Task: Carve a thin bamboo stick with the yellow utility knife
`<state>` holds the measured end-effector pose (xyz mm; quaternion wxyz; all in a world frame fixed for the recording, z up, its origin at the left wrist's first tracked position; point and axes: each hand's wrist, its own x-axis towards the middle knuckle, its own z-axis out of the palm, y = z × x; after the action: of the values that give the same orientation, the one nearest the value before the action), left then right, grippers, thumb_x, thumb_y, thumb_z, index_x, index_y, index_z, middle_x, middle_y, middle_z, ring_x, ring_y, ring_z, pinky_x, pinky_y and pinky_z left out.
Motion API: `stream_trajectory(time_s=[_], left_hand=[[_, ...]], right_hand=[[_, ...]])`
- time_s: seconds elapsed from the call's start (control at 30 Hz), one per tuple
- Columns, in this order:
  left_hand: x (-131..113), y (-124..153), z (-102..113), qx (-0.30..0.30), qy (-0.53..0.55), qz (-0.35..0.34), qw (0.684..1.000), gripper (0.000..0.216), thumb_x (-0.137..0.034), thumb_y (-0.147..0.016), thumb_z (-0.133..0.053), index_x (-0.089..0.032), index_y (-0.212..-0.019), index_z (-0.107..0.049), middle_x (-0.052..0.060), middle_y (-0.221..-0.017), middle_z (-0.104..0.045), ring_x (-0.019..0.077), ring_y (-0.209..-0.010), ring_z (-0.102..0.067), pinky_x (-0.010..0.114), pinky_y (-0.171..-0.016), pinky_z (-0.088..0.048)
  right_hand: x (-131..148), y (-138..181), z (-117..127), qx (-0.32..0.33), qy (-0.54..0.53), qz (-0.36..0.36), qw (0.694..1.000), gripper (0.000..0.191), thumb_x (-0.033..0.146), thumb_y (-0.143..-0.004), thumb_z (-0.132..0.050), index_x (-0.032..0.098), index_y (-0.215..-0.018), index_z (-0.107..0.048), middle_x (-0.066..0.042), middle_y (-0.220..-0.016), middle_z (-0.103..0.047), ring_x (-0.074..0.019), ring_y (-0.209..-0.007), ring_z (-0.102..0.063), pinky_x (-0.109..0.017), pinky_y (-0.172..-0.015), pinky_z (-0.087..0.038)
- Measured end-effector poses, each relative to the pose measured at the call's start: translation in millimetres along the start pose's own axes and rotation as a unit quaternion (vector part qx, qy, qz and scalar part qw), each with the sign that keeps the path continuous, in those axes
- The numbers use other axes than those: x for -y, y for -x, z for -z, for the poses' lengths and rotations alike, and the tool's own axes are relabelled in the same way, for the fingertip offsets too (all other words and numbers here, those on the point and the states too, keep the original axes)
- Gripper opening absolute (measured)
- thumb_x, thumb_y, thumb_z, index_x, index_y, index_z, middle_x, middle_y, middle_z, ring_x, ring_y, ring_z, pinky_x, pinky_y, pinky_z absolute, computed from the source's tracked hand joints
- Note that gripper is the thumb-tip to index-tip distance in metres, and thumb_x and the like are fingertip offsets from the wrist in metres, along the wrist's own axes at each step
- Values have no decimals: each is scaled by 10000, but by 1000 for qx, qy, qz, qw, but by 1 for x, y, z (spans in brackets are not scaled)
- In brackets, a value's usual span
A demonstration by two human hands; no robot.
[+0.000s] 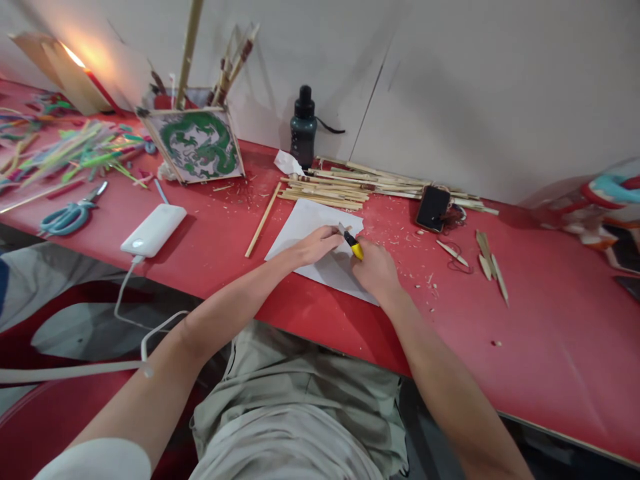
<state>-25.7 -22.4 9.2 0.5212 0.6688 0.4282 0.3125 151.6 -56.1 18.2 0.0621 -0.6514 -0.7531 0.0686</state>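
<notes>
My right hand (376, 270) is wrapped round a yellow and black utility knife (356, 248), its blade out and pointing up and left. Close to that blade, my left hand (320, 245) is closed with its fingers pressed together; whatever they pinch is too small to make out. Both hands are over a sheet of white paper (295, 230) on the red table (550, 313). A single thin wooden stick (263, 220) lies left of the paper. Just beyond the paper is a pile of similar sticks (325, 193).
A dark bottle (303, 130) stands by the wall. At left are a white power bank (154, 230) with a cable, blue scissors (73, 212), a dragon-picture holder (200, 147) and a lit red candle (100, 88). A black phone-like device (433, 208) and pointed wood pieces (487, 257) lie right.
</notes>
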Motion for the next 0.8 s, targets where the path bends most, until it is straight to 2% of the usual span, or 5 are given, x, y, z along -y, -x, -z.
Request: stream_trajectory(time_s=[0.1,0.27,0.43,0.53,0.8], left_hand=[[1,0,0,-1,-11,-1,1000,213,-359,-893,-463,-192,-762,-471,-25,-686,-420,131,-652,-399,312,-653,-342],[10,-4,1,5,-38,-43,998,241,-377,-931,-435,-182,-804,-500,-21,-719,-449,136,-694,-430,307,-682,-352],[12,-5,2,4,-98,-90,991,283,-383,-979,-394,-175,-849,-535,15,-801,-561,168,-800,-521,322,-784,-402],[8,-3,1,-4,-123,-96,988,298,-380,-995,-376,-170,-886,-557,33,-846,-599,182,-843,-556,332,-828,-422],[3,-4,-3,-26,-143,-68,987,296,-387,-1007,-378,-191,-816,-491,15,-778,-567,165,-774,-543,313,-727,-390]], right_hand=[[1,0,1,3,1,-3,1000,296,146,-852,-521,197,-1113,-649,-132,-955,-756,-284,-856,-702,-321,-634,-340],[-1,-1,-1,5,2,-7,1000,304,153,-856,-524,202,-1131,-644,-130,-968,-755,-290,-868,-703,-317,-632,-346],[-3,-1,-3,1,21,-15,1000,318,161,-875,-516,202,-1166,-635,-137,-966,-753,-292,-854,-705,-312,-631,-353],[-1,0,-2,-9,37,-23,999,292,173,-895,-507,198,-1161,-625,-142,-967,-751,-295,-852,-709,-312,-632,-352],[-1,2,-2,-41,64,-31,997,329,191,-917,-521,204,-1236,-599,-138,-963,-752,-302,-852,-711,-319,-658,-378]])
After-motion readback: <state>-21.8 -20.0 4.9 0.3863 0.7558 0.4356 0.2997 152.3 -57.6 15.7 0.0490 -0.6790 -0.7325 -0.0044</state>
